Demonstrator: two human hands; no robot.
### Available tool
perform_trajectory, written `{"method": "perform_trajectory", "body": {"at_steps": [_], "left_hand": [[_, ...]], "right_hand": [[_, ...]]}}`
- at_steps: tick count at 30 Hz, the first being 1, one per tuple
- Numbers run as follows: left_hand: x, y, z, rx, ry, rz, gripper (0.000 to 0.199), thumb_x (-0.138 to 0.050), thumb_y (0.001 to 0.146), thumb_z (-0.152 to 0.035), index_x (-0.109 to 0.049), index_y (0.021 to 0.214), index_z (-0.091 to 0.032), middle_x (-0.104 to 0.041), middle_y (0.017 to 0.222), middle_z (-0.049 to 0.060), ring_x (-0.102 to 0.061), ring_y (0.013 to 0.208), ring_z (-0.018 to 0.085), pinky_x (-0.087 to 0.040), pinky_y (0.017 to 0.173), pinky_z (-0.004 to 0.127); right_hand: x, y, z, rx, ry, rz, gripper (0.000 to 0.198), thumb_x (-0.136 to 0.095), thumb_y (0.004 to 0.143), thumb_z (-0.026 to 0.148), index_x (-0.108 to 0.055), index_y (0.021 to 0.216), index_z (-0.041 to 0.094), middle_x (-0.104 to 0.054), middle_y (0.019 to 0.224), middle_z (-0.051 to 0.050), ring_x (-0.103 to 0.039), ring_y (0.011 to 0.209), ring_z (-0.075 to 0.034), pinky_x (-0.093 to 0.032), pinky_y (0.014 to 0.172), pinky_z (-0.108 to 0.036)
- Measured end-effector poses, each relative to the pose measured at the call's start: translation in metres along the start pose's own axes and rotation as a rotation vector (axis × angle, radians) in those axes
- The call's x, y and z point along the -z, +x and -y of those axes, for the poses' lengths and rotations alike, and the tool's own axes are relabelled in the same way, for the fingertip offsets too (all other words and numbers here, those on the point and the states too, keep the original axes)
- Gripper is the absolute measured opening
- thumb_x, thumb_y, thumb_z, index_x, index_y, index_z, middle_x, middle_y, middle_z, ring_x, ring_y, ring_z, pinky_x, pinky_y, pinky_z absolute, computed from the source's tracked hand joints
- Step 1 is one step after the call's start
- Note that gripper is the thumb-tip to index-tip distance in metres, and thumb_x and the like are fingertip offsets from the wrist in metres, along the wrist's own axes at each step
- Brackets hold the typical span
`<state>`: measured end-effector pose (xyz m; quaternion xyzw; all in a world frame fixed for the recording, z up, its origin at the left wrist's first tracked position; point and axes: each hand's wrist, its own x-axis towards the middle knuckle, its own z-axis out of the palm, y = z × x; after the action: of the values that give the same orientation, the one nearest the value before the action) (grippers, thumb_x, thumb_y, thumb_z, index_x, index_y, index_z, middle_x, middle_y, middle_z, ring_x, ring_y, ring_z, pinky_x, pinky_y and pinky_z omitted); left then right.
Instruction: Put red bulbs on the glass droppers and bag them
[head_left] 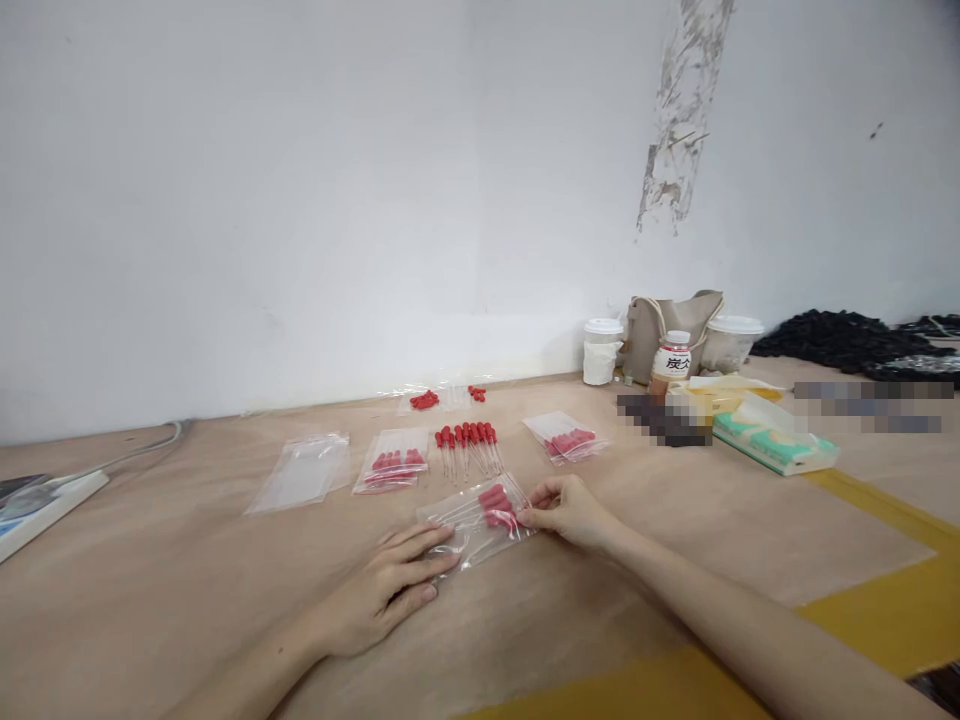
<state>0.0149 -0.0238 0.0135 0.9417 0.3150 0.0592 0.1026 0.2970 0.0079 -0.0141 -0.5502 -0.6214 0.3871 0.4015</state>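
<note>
In front of me a clear zip bag [472, 545] lies on the table, holding several droppers [496, 505] with red bulbs and thin clear stems. My left hand [394, 580] rests flat on the bag's left end, fingers apart. At the opposite end, my right hand [562, 510] pinches the bag's edge by the red bulbs. Just behind, loose red droppers [469, 437] lie in a row, bulbs toward the wall. Filled bags [394, 460] sit to their left, and another filled bag [566, 438] to their right. Flat clear bags [304, 470] lie further left.
Small red pieces [424, 400] lie on plastic near the wall. At the back right stand a lidded cup [602, 350], a bottle [670, 365] and a grey bag [637, 330]. A green tissue pack [776, 440] lies nearer. A white power strip [56, 510] sits far left.
</note>
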Motion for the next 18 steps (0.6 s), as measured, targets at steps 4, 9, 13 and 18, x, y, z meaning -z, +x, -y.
{"method": "perform_trajectory", "body": {"at_steps": [4,9,13,18], "left_hand": [[0.0002,-0.0001,-0.0002,0.008,0.014,0.009,0.040,-0.031,0.090,-0.034,-0.028,0.131,-0.036,-0.022,0.140,-0.005,-0.021,0.128,0.021,-0.021,0.104,0.043],[-0.0019,-0.0010,-0.0007,0.018,0.003,-0.001,0.044,-0.031,0.090,-0.034,-0.021,0.133,-0.035,-0.023,0.140,-0.005,-0.021,0.128,0.020,-0.021,0.104,0.042],[-0.0021,-0.0018,-0.0011,0.012,0.000,-0.028,0.042,-0.033,0.090,-0.033,-0.026,0.131,-0.038,-0.025,0.140,-0.006,-0.022,0.127,0.021,-0.023,0.103,0.043],[-0.0005,-0.0011,-0.0013,-0.007,0.047,-0.016,0.039,-0.032,0.090,-0.032,-0.029,0.129,-0.039,-0.026,0.139,-0.005,-0.024,0.126,0.022,-0.024,0.102,0.044]], "right_hand": [[-0.0003,-0.0015,0.0049,-0.035,0.069,0.063,0.023,-0.067,0.058,0.033,-0.056,0.061,0.012,-0.049,0.044,0.004,-0.040,0.041,-0.006,-0.031,0.040,-0.018],[-0.0007,-0.0015,0.0059,-0.053,0.098,0.052,0.018,-0.061,0.065,0.029,-0.051,0.062,0.015,-0.050,0.045,0.005,-0.040,0.040,-0.006,-0.028,0.039,-0.017],[0.0008,0.0007,0.0043,-0.048,0.089,0.080,0.018,-0.058,0.068,0.027,-0.047,0.061,0.015,-0.048,0.043,0.006,-0.041,0.040,-0.006,-0.027,0.040,-0.016],[0.0046,0.0009,0.0031,-0.067,0.061,0.143,0.026,-0.068,0.057,0.033,-0.054,0.067,0.013,-0.050,0.044,0.006,-0.039,0.040,-0.005,-0.025,0.040,-0.017]]}}
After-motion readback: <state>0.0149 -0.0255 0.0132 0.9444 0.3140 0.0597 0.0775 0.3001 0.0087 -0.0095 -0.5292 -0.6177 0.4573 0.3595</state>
